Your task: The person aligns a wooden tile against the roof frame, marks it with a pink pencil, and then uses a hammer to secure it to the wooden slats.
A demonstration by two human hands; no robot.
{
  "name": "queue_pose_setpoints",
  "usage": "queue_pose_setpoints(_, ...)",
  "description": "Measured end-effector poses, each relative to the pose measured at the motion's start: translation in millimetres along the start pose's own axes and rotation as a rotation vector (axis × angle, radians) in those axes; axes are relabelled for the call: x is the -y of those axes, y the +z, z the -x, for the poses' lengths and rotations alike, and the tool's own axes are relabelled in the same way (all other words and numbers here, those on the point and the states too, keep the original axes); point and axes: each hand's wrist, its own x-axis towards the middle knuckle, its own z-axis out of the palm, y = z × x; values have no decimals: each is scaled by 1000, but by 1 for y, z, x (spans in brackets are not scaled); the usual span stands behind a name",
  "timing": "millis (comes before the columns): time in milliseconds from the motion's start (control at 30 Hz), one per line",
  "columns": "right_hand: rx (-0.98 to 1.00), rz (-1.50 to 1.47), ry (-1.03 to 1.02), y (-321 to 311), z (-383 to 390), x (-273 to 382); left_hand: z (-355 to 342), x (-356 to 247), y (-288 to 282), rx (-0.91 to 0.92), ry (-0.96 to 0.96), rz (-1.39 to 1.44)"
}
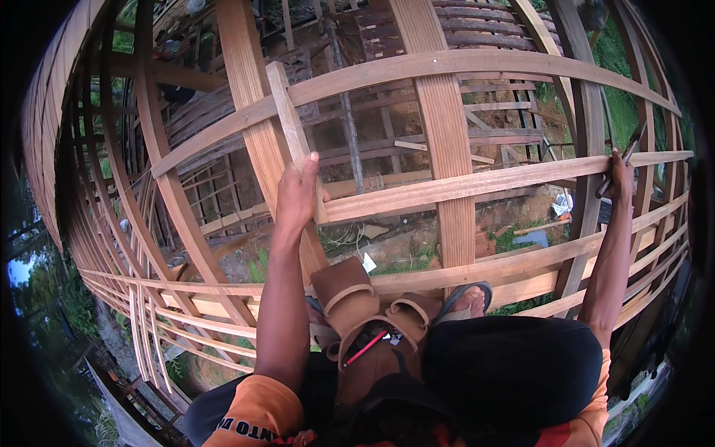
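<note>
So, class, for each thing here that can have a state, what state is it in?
Upper batten: lying across the rafters
Middle batten: lying across the rafters
Short wooden piece: gripped, crossing the upper batten
Left hand: closed on the short wooden piece
Right hand: closed on a dark tool
Brown pouch: open-topped
Red pencil: slanted in the pouch
Right sandal: worn

Head view: one, wide fisheye, left lens of a head-worn pair. Vantage: I look from above the wearer's lap (514,372), pitched steeply down and forward, through the timber frame (447,134) to the ground (406,237) well below. Orientation: upright, unmirrored; forearms entering at 7 and 4 o'clock. Range: tool pouch (350,309) near, at 6 o'clock; left hand (299,192) at 10, right hand (621,179) at 3. Rim: dark, round, battens (477,185) bowing toward it.
</note>
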Motion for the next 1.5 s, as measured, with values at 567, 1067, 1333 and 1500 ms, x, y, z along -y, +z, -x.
queue_pose_setpoints(567,743,368,-1533,183,361,116,0,8,9,-126,42,5)
queue_pose_setpoints(1067,722,418,-1315,213,381,118,3,0,1,-148,84,-148)
queue_pose_setpoints(1333,729,357,-1271,211,378,125,6,-7,17,-279,-9,-149)
queue_pose_setpoints(1500,750,378,-1132,209,380,135,2,-11,32,-521,105,-310)
